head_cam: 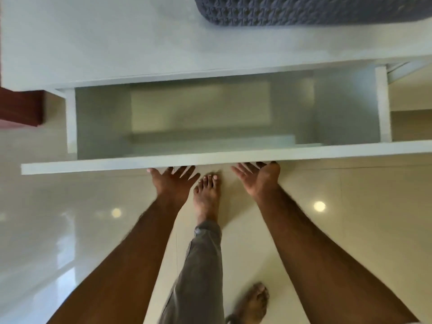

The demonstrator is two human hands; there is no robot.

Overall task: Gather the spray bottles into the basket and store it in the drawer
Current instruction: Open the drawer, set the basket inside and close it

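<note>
A white drawer stands pulled out from the white cabinet, and its inside holds nothing. The dark grey woven basket sits on the cabinet top at the upper right, cut off by the frame edge. No spray bottles are in view; what the basket holds is hidden. My left hand and my right hand are palm up below the drawer front, fingers spread. Their fingertips disappear under the front panel's lower edge.
A dark red-brown block sits to the left of the cabinet. My bare feet stand on the glossy beige tiled floor, one directly under the drawer front between my hands.
</note>
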